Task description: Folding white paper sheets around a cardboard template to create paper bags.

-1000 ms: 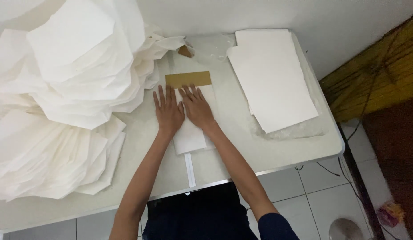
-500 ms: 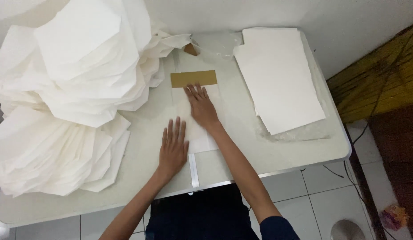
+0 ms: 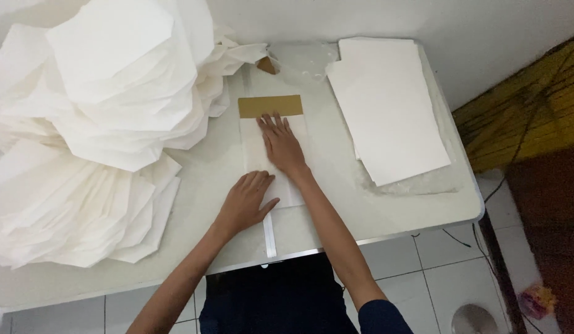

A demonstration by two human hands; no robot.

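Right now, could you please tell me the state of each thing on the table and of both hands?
Left hand: open, flat on the paper bag's lower edge.
Right hand: open, palm pressing the bag's middle.
White paper bag: lying flat, brown strip at its far end.
Sheet stack: flat, unfolded, on the right.
Folded bag heap: piled loosely, on the left.

Paper pile [image 3: 95, 124] blocks left, sheet stack [image 3: 389, 105] right; table [image 3: 336, 216] btwn open.
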